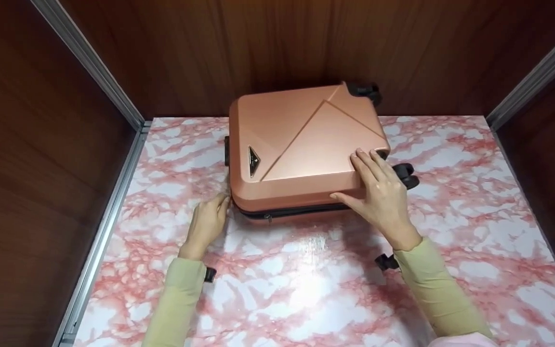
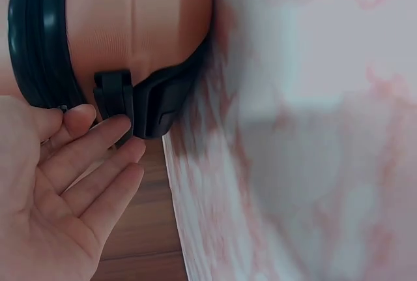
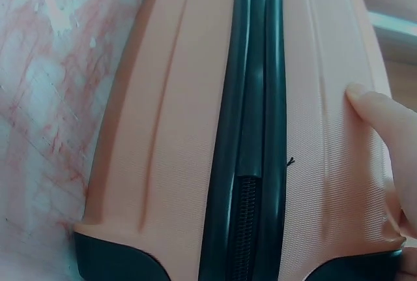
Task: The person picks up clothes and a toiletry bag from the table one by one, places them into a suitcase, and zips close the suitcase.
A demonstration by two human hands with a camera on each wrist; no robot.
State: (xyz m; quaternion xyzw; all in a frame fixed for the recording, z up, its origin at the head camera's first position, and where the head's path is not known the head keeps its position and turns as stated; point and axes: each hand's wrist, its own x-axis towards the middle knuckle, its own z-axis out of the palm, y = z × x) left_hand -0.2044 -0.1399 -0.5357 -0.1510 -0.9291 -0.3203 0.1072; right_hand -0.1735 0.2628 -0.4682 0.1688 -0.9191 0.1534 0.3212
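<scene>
A rose-gold hard-shell suitcase (image 1: 301, 140) lies flat on the table, its wheels to the right. At its left end, my left hand (image 1: 207, 219) pinches a small metal zipper pull (image 2: 63, 108) between thumb and index finger. The other three fingers extend loosely beside a black side fitting (image 2: 117, 98). My right hand (image 1: 381, 197) rests on the near right corner, fingers flat on the top shell and thumb (image 3: 368, 102) against the side. A black zipper band (image 3: 244, 124) runs round the case. Another zipper pull (image 1: 268, 218) hangs on the near side.
Red-and-white marbled table (image 1: 277, 279) under the case. Brown wood-grain panels (image 1: 186, 53) stand behind and at both sides, with metal rails (image 1: 99, 221) at the corners. Black wheels (image 1: 406, 176) jut out near my right hand.
</scene>
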